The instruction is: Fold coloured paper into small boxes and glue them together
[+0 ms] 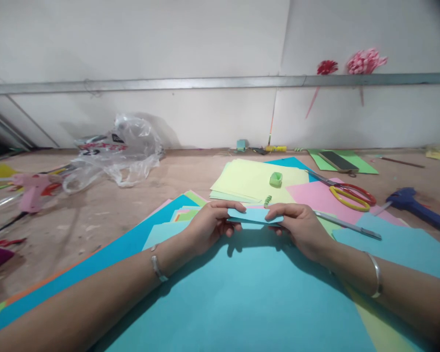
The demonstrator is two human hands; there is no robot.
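Observation:
A narrow folded strip of light blue paper is stretched level between my two hands. My left hand pinches its left end, thumb on top and fingers beneath. The right end is gripped the same way by my right hand. Below them lies a large light blue paper sheet, on which the hands cast shadows. Just beyond the strip, a small green curled paper piece and a green folded paper ring rest on pale yellow sheets.
At right lie red-and-yellow scissors, a grey cutter knife, a blue tool and a phone. A plastic bag and a pink glue gun are at left. Paper flowers hang behind a metal rail.

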